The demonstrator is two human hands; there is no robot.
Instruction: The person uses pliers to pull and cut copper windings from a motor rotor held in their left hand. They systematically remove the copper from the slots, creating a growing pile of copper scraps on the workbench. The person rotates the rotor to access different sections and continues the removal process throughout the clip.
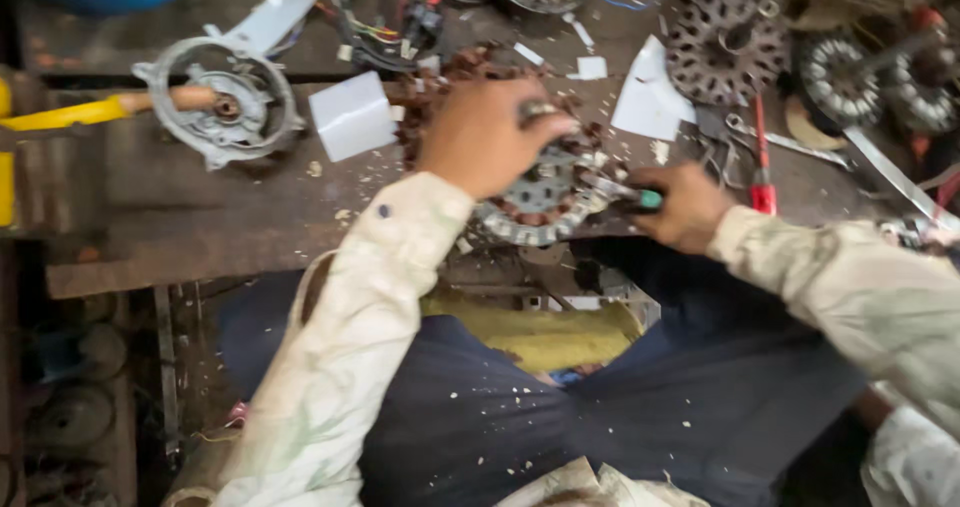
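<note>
A round motor stator [540, 207] with copper windings lies at the front edge of the wooden workbench [180, 217]. My left hand [485, 132] rests on top of it and grips it. My right hand [685, 207] is closed on a tool with a green handle [648, 199], whose metal tip reaches into the stator's right side. Torn copper wire [450, 77] and white paper scraps lie just behind my left hand. The picture is blurred by motion.
A grey motor end cover [222, 102] lies at the left beside a yellow-handled tool [70, 115]. A white block [350, 115], another stator core [722, 52], wound coils [835, 77], a red-handled screwdriver [762, 162] and a wrench [790, 142] crowd the bench.
</note>
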